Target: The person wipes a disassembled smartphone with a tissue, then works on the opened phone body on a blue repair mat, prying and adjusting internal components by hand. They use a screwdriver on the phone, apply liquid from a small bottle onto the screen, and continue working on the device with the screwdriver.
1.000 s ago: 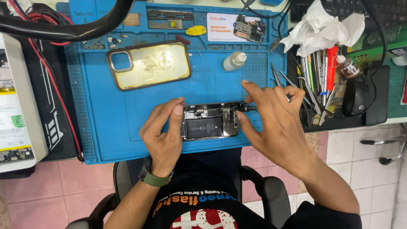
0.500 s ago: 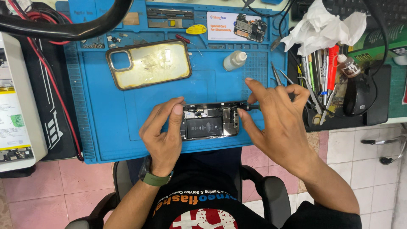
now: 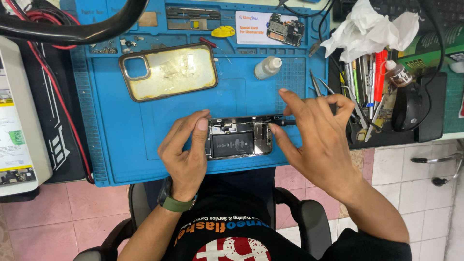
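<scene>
Opened phone (image 3: 238, 137) lies flat on the blue work mat (image 3: 125, 140) at the desk's near edge, internals exposed. Left hand (image 3: 186, 154) grips its left end, fingers curled. Right hand (image 3: 316, 137) pinches a dark screwdriver (image 3: 285, 123) against the phone's right end. Clear phone case (image 3: 169, 71) lies well apart, farther up the mat.

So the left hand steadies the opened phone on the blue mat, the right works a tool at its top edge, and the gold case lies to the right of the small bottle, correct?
Not quite: in the head view the gold case lies left of the small bottle. The rest holds: left hand steadies the opened phone on the blue mat; right hand works a tool.
</scene>
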Demonstrator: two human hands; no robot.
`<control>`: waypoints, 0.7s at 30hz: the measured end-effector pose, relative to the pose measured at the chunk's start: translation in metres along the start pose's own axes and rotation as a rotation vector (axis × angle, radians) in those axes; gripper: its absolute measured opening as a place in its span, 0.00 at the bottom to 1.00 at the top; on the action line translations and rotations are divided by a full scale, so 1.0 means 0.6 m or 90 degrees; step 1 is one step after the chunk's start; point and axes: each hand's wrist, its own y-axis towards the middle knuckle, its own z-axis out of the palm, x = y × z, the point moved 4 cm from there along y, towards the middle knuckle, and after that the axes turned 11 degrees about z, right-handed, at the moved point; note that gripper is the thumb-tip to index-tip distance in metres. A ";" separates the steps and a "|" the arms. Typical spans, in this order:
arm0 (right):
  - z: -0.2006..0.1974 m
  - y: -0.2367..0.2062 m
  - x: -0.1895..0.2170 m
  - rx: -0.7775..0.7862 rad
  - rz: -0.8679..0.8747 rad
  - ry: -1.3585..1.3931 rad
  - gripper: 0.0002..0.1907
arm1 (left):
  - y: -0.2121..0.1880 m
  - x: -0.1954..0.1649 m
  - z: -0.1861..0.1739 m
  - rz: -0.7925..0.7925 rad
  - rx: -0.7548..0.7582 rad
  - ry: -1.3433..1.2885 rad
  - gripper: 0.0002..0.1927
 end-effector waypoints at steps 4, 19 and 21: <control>0.002 0.001 -0.002 0.032 0.019 0.020 0.31 | -0.001 0.000 0.001 -0.015 -0.004 -0.006 0.11; -0.102 -0.153 -0.092 -0.472 0.210 0.404 0.17 | -0.001 -0.031 -0.024 -0.006 0.130 0.049 0.11; -0.081 -0.168 -0.123 -0.522 0.209 0.489 0.16 | 0.002 -0.041 -0.036 0.081 0.208 0.076 0.14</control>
